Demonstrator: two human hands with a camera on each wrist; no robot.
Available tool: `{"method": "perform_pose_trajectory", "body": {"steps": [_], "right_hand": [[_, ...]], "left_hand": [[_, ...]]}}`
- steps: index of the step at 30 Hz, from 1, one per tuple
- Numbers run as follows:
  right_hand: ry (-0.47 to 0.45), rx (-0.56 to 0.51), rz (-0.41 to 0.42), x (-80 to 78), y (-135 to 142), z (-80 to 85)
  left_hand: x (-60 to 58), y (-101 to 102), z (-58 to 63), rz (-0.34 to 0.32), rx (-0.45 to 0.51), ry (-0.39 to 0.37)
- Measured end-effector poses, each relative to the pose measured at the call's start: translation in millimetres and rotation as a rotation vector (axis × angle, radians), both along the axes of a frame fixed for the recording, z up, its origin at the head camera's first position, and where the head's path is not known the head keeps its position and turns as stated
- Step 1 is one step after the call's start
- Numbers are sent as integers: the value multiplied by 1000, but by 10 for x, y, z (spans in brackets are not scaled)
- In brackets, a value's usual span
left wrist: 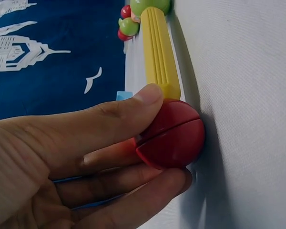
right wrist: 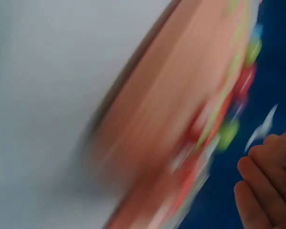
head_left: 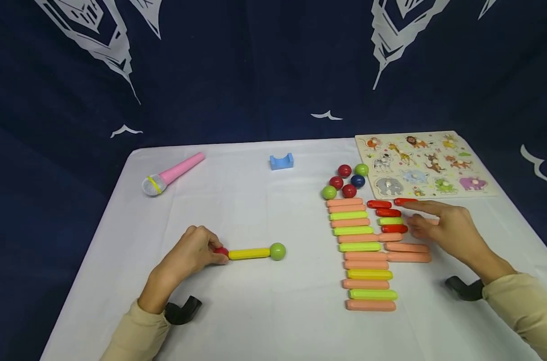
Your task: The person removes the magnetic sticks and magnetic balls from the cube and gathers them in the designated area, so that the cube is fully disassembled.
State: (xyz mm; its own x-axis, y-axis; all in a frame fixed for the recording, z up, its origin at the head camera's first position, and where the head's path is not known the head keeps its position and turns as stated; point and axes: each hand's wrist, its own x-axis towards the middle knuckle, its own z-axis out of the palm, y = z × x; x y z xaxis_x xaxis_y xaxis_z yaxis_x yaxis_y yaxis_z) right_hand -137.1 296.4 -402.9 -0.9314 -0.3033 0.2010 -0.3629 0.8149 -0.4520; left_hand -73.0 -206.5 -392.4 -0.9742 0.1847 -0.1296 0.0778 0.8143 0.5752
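Note:
My left hand (head_left: 189, 256) pinches a red ball (left wrist: 176, 136) between thumb and fingers, low over the white table. A yellow stick (head_left: 249, 253) runs from that ball to a green ball (head_left: 278, 251) at its far end, all in one line. On the right, my right hand (head_left: 456, 233) reaches over short sticks, its index finger stretched toward a short red stick (head_left: 404, 201); whether it touches cannot be told. More short red sticks (head_left: 388, 212) and salmon sticks (head_left: 406, 247) lie beside it. In the right wrist view, this hand's fingers look loose and the sticks are blurred.
A column of salmon, green and yellow sticks (head_left: 369, 274) lies right of centre. Several coloured balls (head_left: 349, 191) cluster behind it. An animal puzzle board (head_left: 409, 173) occupies the back right corner. A blue notched block (head_left: 281, 162) and pink toy microphone (head_left: 180, 169) lie toward the back.

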Motion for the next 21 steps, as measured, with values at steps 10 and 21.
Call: {"method": "perform_pose_trajectory", "body": {"steps": [10,21], "right_hand": [[-292,-267,370,258,-1696,-14],[-233,-227,525,304,-2289,-245]], "left_hand": [[-2,15,-30,25,12,-24],[-7,17,-9,8,17,-11]]}}
